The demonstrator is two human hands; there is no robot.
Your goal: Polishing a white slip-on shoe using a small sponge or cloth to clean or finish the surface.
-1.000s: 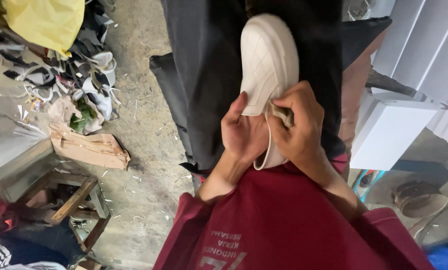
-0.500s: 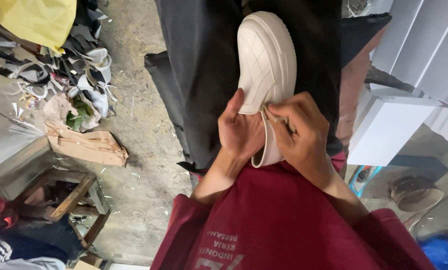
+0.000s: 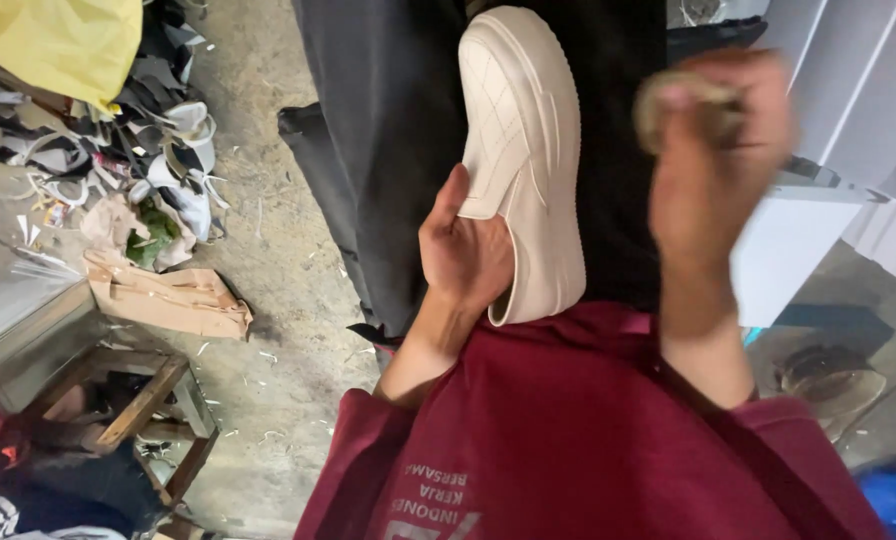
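Head view showed the left hand (image 3: 463, 255) gripping a cream slip-on shoe (image 3: 523, 150) by its heel opening, its fingers curled into the shoe and the thumb pressed on the quilted upper. The shoe pointed away over a dark lap. To its right, the raised right hand (image 3: 713, 160) was blurred, its fingers pinched around a small roundish object (image 3: 683, 100) too smeared to identify.
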